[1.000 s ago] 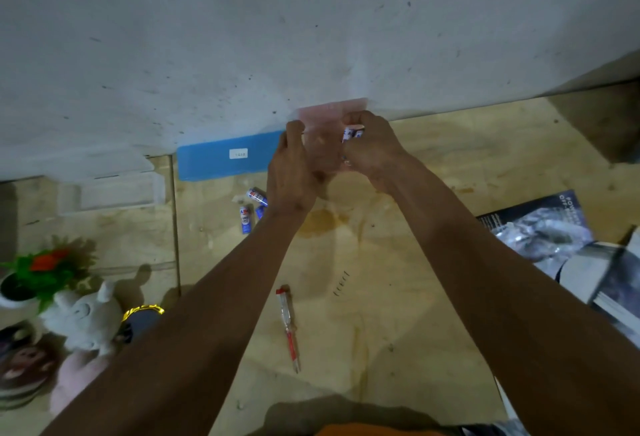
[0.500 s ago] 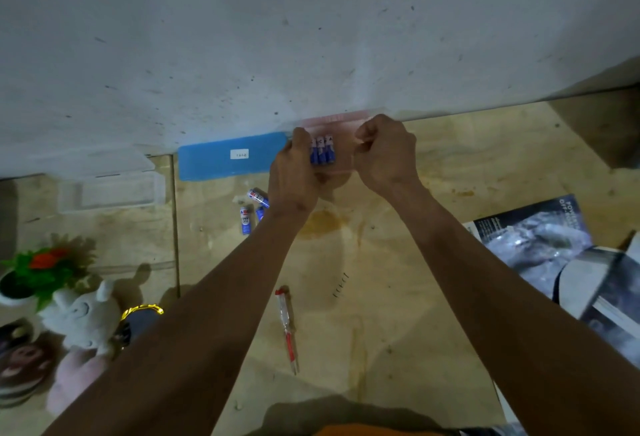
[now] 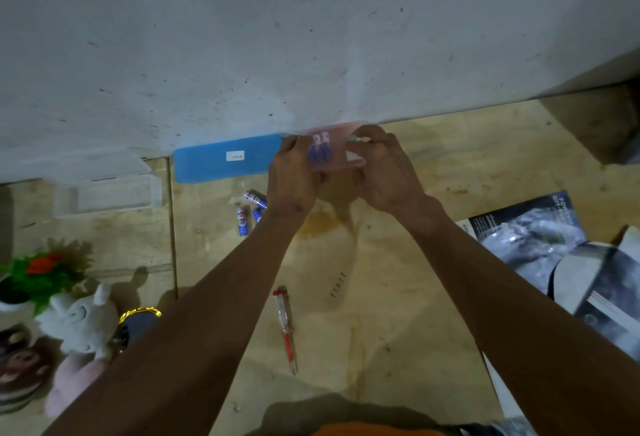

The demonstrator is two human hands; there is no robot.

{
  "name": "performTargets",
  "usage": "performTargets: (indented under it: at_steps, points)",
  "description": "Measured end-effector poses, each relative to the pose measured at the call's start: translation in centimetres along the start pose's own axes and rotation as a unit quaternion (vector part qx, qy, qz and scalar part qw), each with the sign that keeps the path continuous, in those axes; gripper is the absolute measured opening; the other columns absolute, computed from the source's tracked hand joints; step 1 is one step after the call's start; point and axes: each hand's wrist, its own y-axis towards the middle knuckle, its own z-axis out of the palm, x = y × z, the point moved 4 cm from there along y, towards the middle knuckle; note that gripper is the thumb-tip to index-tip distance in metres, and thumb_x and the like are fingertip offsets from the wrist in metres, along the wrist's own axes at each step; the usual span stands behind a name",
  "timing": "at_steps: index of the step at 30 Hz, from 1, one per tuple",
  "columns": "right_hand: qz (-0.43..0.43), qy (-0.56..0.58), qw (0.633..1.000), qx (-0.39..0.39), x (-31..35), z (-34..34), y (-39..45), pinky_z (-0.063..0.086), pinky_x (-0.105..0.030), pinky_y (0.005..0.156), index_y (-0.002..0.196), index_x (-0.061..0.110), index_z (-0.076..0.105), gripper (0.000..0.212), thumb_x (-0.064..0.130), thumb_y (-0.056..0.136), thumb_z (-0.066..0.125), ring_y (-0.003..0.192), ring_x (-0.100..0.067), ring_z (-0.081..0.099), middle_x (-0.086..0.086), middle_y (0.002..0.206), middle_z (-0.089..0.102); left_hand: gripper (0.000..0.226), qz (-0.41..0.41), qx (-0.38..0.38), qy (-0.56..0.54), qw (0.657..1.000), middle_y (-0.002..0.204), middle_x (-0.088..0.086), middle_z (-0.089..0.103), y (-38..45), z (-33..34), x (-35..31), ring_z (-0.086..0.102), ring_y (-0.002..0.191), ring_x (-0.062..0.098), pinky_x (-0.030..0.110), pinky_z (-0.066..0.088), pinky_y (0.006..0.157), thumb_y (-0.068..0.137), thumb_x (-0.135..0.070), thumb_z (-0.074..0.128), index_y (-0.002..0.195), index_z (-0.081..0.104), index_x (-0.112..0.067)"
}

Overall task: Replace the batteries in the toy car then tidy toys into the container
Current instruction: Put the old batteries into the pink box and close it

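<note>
Batteries (image 3: 320,153) sat side by side in the pink toy car (image 3: 334,150), which we held up at the far edge of the tabletop (image 3: 398,297), against the wall (image 3: 311,37). Half a second earlier three blue cells showed clearly in the bay; now they were blurred and we could count only two. Our left hand (image 3: 294,176) kept its grip on the car's left end. Our right hand (image 3: 384,169) had closed its grip on the car's right end, fingertips pinching something small and pale near the top edge; what it was we could not tell.

Three more cylindrical cells (image 3: 249,209), white, red and blue, lay loose just left of our left wrist. A flat blue rectangular lid (image 3: 225,158) with a white label lay at the foot of the wall, and a clear plastic container (image 3: 110,193) stood further left. Nearer us lay a slim red-and-clear screwdriver (image 3: 285,328). The tabletop was pale, stained plywood; the wall was rough grey, speckled. A soft white plush toy (image 3: 79,321) sat at near left.
</note>
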Motion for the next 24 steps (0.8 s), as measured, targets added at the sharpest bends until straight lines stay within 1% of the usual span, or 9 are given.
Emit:
performTargets:
  at_steps: [3,5,7,9,12,14,17,20,24]
  points:
    - [0.018,-0.015,1.0,-0.008,0.4,0.2,-0.2,0.049,-0.037,0.09,0.114,0.016,0.069,0.035,0.026,0.084,0.054,0.115,-0.034,0.056,-0.012,0.126,0.062,0.046,0.028,0.023,0.033,0.999,0.118,0.009,0.067,0.1,-0.1,0.3,0.064,0.105,0.031,0.035,0.049,0.09,0.072,-0.012,0.081,0.115,0.069,-0.011]
    - [0.048,-0.028,0.998,-0.021,0.5,0.4,-0.5,0.053,-0.041,0.083,0.115,0.016,0.068,0.028,0.02,0.089,0.059,0.113,-0.038,0.054,-0.012,0.13,0.06,0.044,0.052,0.03,0.046,0.997,0.123,0.012,0.064,0.1,-0.3,0.4,0.062,0.108,0.034,0.036,0.048,0.092,0.078,-0.014,0.08,0.12,0.068,-0.008]
    - [0.057,-0.057,0.996,-0.031,0.5,0.8,-0.8,0.056,-0.045,0.078,0.116,0.014,0.068,0.027,0.017,0.09,0.066,0.111,-0.039,0.054,-0.012,0.13,0.059,0.045,0.073,0.033,0.053,0.995,0.127,0.016,0.062,0.0,-0.4,0.4,0.062,0.111,0.038,0.039,0.049,0.095,0.083,-0.018,0.078,0.124,0.066,-0.005]
    - [0.065,-0.099,0.993,-0.021,0.7,0.9,-0.9,0.054,-0.046,0.078,0.119,0.018,0.066,0.03,0.02,0.089,0.069,0.113,-0.038,0.052,-0.009,0.132,0.056,0.043,0.081,0.04,0.07,0.993,0.127,0.019,0.06,0.2,-0.3,0.4,0.061,0.11,0.04,0.043,0.051,0.095,0.086,-0.021,0.075,0.124,0.066,-0.003]
    - [0.088,-0.151,0.985,0.003,1.1,0.9,-0.9,0.047,-0.045,0.083,0.121,0.024,0.063,0.032,0.023,0.089,0.067,0.118,-0.033,0.047,-0.003,0.135,0.05,0.033,0.079,0.042,0.078,0.993,0.124,0.02,0.056,0.6,0.2,1.0,0.059,0.108,0.039,0.046,0.054,0.09,0.09,-0.016,0.07,0.119,0.066,-0.003]
    - [0.097,-0.164,0.982,0.013,1.6,0.8,-0.9,0.044,-0.047,0.087,0.123,0.022,0.061,0.033,0.021,0.09,0.064,0.122,-0.033,0.042,-0.004,0.137,0.046,0.028,0.076,0.038,0.061,0.995,0.12,0.019,0.051,0.6,0.5,1.2,0.057,0.105,0.038,0.048,0.056,0.087,0.094,-0.014,0.063,0.12,0.064,-0.004]
    - [0.101,-0.177,0.979,0.03,2.8,0.8,-0.9,0.041,-0.047,0.09,0.125,0.014,0.059,0.035,0.019,0.091,0.06,0.125,-0.033,0.038,-0.009,0.135,0.045,0.034,0.074,0.033,0.102,0.991,0.123,0.016,0.047,0.4,0.6,1.0,0.053,0.109,0.035,0.048,0.055,0.089,0.096,-0.018,0.06,0.129,0.058,-0.009]
    - [0.114,-0.178,0.977,0.027,3.7,1.0,-1.1,0.039,-0.048,0.09,0.124,0.009,0.059,0.032,0.018,0.094,0.054,0.124,-0.034,0.038,-0.01,0.134,0.046,0.038,0.072,0.04,0.158,0.984,0.127,0.014,0.044,0.3,0.2,0.5,0.048,0.114,0.035,0.046,0.051,0.091,0.097,-0.027,0.059,0.132,0.054,-0.015]
    - [0.132,-0.186,0.973,0.021,3.9,1.5,-1.8,0.04,-0.048,0.088,0.132,0.008,0.051,0.041,0.011,0.092,0.054,0.122,-0.034,0.039,-0.01,0.136,0.045,0.041,0.079,0.071,0.213,0.971,0.132,0.013,0.042,0.0,-0.5,-0.1,0.044,0.121,0.034,0.045,0.049,0.096,0.096,-0.017,0.061,0.135,0.05,-0.016]
